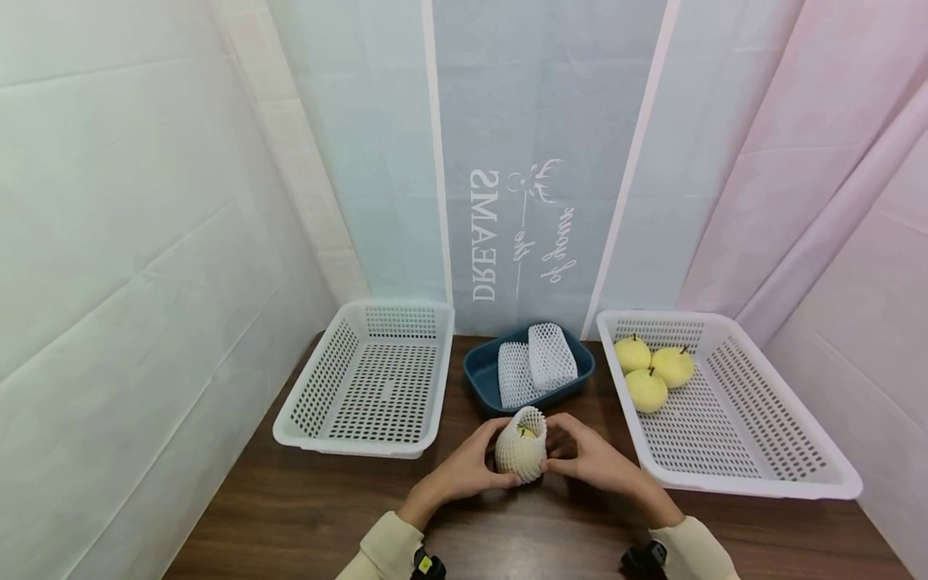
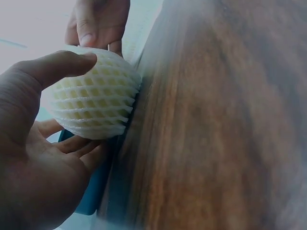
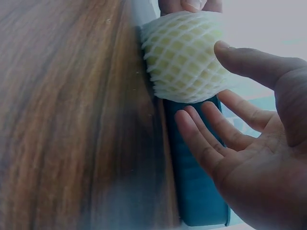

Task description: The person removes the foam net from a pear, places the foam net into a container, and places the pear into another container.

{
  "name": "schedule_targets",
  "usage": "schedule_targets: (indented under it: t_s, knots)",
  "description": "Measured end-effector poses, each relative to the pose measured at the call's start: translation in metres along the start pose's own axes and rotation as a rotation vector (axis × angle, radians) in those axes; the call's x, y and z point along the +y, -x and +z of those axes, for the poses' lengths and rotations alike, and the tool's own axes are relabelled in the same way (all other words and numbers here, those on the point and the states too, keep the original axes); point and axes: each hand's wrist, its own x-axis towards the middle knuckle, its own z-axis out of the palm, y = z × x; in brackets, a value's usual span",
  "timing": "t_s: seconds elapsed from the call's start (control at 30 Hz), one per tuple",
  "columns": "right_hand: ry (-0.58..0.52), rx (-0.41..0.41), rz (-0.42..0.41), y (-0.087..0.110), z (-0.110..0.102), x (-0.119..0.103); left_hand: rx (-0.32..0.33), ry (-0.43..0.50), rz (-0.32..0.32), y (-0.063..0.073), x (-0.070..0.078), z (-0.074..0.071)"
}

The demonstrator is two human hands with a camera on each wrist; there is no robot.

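A yellow pear (image 1: 527, 432) stands upright on the table inside a white foam net sleeve (image 1: 516, 457), its stem showing through the open top. My left hand (image 1: 467, 467) holds the sleeved pear, thumb on the near side and fingers round the far side. In the left wrist view the thumb lies across the foam net (image 2: 91, 103). My right hand (image 1: 590, 457) is at the pear's other side. Its thumb tip is at the net, while in the right wrist view the right hand's fingers (image 3: 206, 148) are spread and loosely bent beside the fruit.
Behind the pear sits a dark blue tray (image 1: 481, 372) with two folded foam nets (image 1: 553, 358). A white basket (image 1: 293, 435) stands at left with nothing in it. Another white basket (image 1: 754, 483) at right holds three bare pears (image 1: 647, 391). Curtains and white walls surround the wooden table (image 1: 290, 515).
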Motion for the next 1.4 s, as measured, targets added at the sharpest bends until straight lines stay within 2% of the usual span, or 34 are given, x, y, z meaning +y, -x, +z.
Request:
schedule_targets:
  t_s: [0.27,0.47,0.6,0.77,0.87,1.1,1.27,1.4]
  knots:
    - [0.063,0.083,-0.045,-0.002,-0.001,-0.014,0.013,0.033,0.004,0.001,0.006,-0.002]
    - [0.061,0.166,-0.106,-0.007,-0.002,-0.028,0.028,-0.007,0.013,0.000,0.006,-0.003]
    - [0.047,0.220,-0.176,-0.010,-0.005,-0.040,0.035,-0.020,0.023,0.000,0.004,-0.001]
    - [0.120,0.257,-0.294,-0.016,-0.010,-0.055,0.040,-0.024,0.022,0.000,0.004,-0.001]
    - [0.161,0.242,-0.347,-0.020,-0.011,-0.062,0.035,-0.021,0.024,-0.001,0.004,-0.001]
    - [0.287,0.193,-0.370,-0.026,-0.007,-0.067,0.017,-0.012,0.032,-0.002,0.002,-0.002]
    - [0.348,0.141,-0.304,-0.026,-0.005,-0.068,0.006,-0.005,0.033,-0.001,0.003,-0.001]
    - [0.439,0.095,-0.237,-0.025,-0.004,-0.069,0.001,-0.006,0.024,0.000,0.003,-0.001]
